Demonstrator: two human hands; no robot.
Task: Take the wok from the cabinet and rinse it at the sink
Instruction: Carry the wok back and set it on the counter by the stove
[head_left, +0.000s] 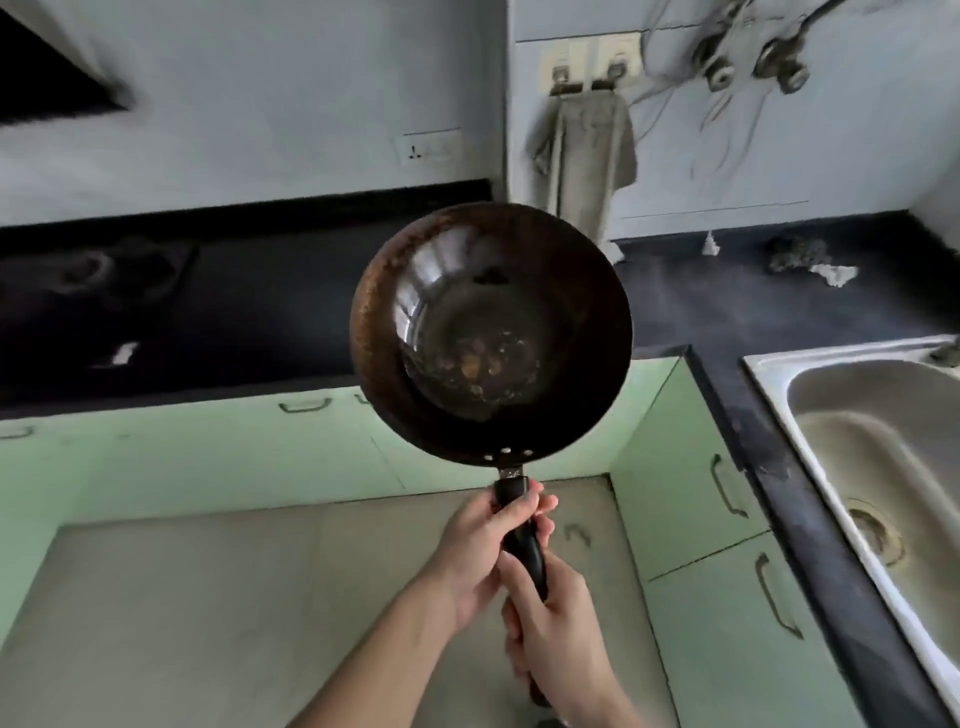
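Dark: one wok (491, 332), two hands (480, 551) (553, 634).

1. I can read no text, brand, number or sign anywhere in my view.
2. The plate (428, 148) on the wall carries a few small dark marks. They are probably socket holes rather than print, but the blur is too heavy for me to tell.
3. The wok (491, 332) shows no lettering that I can make out.
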